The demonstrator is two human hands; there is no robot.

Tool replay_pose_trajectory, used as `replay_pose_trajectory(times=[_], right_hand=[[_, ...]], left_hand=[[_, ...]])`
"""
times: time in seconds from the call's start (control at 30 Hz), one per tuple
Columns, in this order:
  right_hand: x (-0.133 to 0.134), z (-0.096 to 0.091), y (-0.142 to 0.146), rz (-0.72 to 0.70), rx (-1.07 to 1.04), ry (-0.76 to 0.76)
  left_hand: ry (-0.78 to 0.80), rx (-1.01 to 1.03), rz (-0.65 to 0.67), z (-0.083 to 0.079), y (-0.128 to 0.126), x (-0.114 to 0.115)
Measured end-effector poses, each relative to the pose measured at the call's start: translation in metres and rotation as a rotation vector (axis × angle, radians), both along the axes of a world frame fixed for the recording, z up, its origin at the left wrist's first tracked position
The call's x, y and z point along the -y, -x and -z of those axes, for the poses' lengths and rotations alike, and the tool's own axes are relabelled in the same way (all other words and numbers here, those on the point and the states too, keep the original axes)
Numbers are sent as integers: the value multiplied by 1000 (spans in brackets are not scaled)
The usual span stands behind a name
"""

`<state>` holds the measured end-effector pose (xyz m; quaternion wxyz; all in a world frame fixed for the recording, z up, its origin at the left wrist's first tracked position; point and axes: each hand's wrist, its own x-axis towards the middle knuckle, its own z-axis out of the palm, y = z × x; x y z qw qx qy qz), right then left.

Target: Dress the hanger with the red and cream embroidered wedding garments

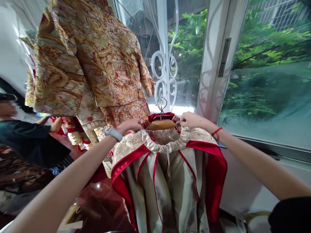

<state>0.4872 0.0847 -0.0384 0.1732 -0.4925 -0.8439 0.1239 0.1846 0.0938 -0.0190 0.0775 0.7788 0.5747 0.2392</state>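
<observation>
A cream and red embroidered garment (pixel 167 174) hangs in front of me on a wooden hanger (pixel 161 124) with a metal hook. My left hand (pixel 131 125) is closed on the garment's left shoulder beside the hanger; a pale watch sits on that wrist. My right hand (pixel 189 119) pinches the hanger's right end and the collar there; a red string circles that wrist. Up at the left hangs a gold and red brocade jacket (pixel 92 58).
A window with a white scrolled iron grille (pixel 165 64) and white frame (pixel 213 58) is straight ahead, greenery outside. A person in a dark top (pixel 29 142) stands at the left among more red and gold garments. Dark reddish floor (pixel 102 200) lies below.
</observation>
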Motion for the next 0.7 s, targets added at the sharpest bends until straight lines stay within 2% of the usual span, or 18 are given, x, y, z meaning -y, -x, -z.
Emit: replay_pose_trajectory(times=[0.1,0.2,0.27,0.33,0.47,0.53,0.63,0.7], right_hand=[[18,19,-2,136,-231,-268],[31,32,4,228,-526,-526],[38,40,8,242,-623,-658],[44,50,9,250,-645,-756],[51,73,6,164,-550,-746],[58,79,9,165,-525,-757],[75,82,30,153,-538,-771],[85,84,54,6,-530,-636]], left_hand=[[-70,71,-28,6,4,30],[-340,221,-116,14,-11,58],[-558,345,-203,24,-25,74],[-684,398,-262,40,-36,85],[-584,224,-232,76,-43,94],[-559,174,-321,88,-43,95],[-546,142,-483,96,-44,98],[-507,137,-502,95,-44,101]])
